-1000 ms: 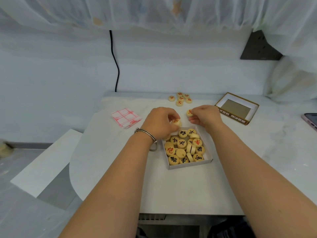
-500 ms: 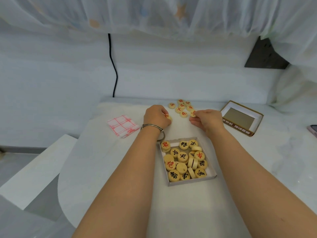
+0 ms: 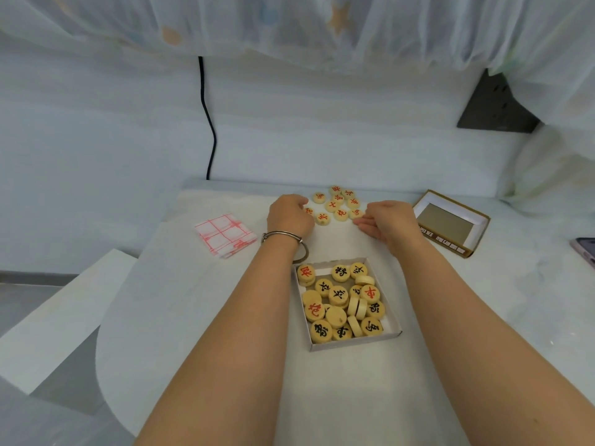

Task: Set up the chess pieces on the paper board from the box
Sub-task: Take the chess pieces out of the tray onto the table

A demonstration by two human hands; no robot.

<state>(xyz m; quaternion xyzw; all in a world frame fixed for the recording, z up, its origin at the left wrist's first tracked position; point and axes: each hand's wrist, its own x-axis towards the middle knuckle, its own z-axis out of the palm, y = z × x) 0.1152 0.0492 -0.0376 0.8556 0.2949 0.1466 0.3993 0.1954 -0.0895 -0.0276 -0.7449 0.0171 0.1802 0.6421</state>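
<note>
A white cardboard box (image 3: 355, 343) at the table's middle holds several round wooden chess pieces (image 3: 338, 296) with black or red characters. Beyond it, a cluster of red-marked pieces (image 3: 336, 202) lies on the bare table. My left hand (image 3: 289, 217), with a metal bracelet at the wrist, has its fingers curled over a red piece (image 3: 309, 211) at the cluster's left edge. My right hand (image 3: 388, 223) pinches a red piece (image 3: 355, 214) at the cluster's right edge. The paper board (image 3: 225, 235) lies folded to the left, red grid showing.
The box lid (image 3: 450, 225) lies upside down at the right rear. A phone (image 3: 584, 251) pokes in at the right edge. A black cable (image 3: 209, 130) hangs down the wall behind the table. The table's rounded edge falls away on the left.
Both hands rose from the box, each with a red piece, and moved forward to the cluster at the far side. The camera tilted so the box sits lower in view.
</note>
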